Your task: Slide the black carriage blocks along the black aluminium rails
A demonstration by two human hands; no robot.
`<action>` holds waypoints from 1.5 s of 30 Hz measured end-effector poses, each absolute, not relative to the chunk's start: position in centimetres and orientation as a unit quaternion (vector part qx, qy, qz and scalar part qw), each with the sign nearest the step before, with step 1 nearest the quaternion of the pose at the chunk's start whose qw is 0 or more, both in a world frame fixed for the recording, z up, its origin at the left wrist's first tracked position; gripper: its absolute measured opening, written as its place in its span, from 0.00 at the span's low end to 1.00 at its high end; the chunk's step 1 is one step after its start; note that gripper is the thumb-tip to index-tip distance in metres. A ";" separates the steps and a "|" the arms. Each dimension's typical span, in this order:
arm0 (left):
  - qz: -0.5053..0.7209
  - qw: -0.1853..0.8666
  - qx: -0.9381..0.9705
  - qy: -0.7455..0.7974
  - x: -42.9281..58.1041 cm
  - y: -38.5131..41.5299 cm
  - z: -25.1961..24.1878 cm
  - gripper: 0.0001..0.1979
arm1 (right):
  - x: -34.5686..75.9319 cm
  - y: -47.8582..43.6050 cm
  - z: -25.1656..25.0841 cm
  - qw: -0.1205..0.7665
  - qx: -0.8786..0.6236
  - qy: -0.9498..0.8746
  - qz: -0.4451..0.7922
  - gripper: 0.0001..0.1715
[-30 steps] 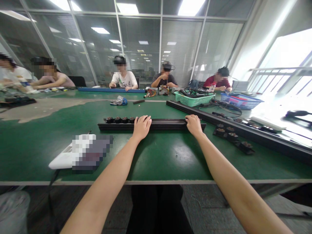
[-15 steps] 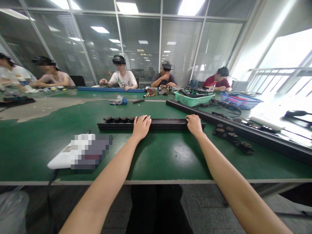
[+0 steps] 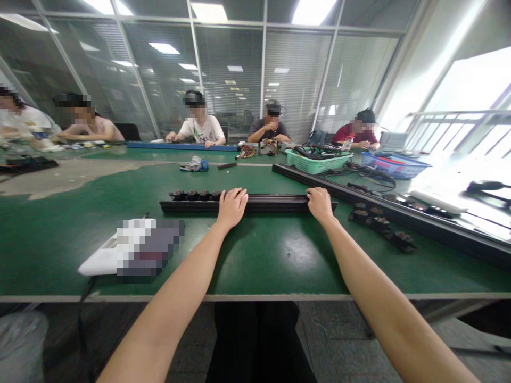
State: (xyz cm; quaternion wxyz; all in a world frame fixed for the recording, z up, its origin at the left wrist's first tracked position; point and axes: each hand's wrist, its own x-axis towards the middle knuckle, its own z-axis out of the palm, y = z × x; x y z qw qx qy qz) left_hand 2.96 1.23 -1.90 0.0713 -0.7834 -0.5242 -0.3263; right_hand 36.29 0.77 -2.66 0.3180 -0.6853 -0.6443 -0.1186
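A long black rail (image 3: 275,205) lies crosswise on the green table in front of me. Along its left part sits a row of several small black modules (image 3: 192,195) with coppery tops. My left hand (image 3: 233,206) is closed over the rail near its middle, at the right end of that row; its fingertips on the far side are partly hidden. Near the rail's right end, my right hand (image 3: 319,203) grips it with bent fingers. More loose black modules (image 3: 379,223) lie on the table to the right of my right hand.
A longer black rail (image 3: 399,213) runs diagonally on the right. Behind it stand a green basket (image 3: 315,162) of cables and a blue basket (image 3: 395,166). A white device (image 3: 104,255) lies front left, a grey-blue cloth (image 3: 194,164) farther back. Several people sit across the table.
Both hands stay on the rail, almost unmoved; my right hand shifts very slightly to the right. Across the table, a person in a white shirt moves an arm a little.
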 end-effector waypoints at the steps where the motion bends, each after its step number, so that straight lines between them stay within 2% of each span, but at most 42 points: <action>1: -0.327 0.072 -0.783 -0.524 3.0 1.3 -1.9 0.25 | 36.3 0.7 -2.7 0.315 -0.687 -0.643 -0.119 0.21; 45: -0.325 0.065 -0.785 -0.524 2.9 1.1 -1.8 0.26 | 37.4 0.3 -2.7 0.343 -0.720 -0.592 -0.117 0.24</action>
